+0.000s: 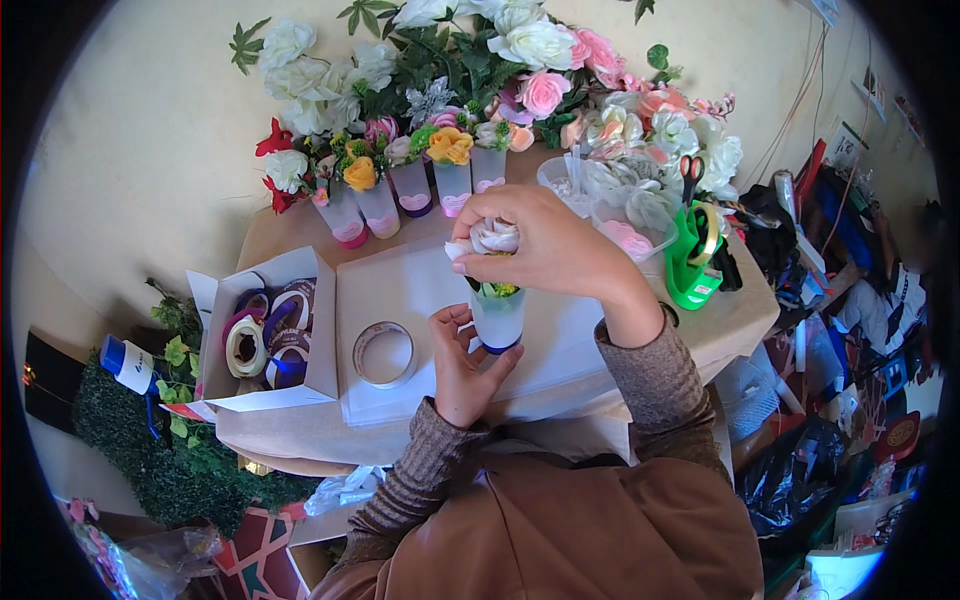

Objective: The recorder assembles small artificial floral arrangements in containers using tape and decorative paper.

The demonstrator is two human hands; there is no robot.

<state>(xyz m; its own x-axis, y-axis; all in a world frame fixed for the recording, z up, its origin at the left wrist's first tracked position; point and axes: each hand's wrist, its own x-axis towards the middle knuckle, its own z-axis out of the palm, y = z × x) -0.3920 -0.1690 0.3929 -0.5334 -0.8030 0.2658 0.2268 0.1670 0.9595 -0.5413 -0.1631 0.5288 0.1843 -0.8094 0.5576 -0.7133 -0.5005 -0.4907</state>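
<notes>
A frosted translucent cup (498, 315) with a dark blue base stands tilted slightly in front of me. My left hand (469, 371) grips it low down, thumb and fingers around the base. From above, my right hand (544, 240) has its thumb and fingers about a pale white artificial rose (495, 235) at the cup's mouth. Small yellow blooms and green leaves (501, 289) show below that hand. The stems inside the cup are hidden. White sheets (405, 277) lie beneath, with a roll of clear tape (384, 355) left of my left hand.
An open white box (322, 330) of ribbon rolls stands at left. Behind are several finished flower cups (412, 187) and piled artificial flowers (450, 67). At right stand a plastic tub of pink heart labels (630, 238) and a green tape dispenser (688, 277) holding scissors (691, 176).
</notes>
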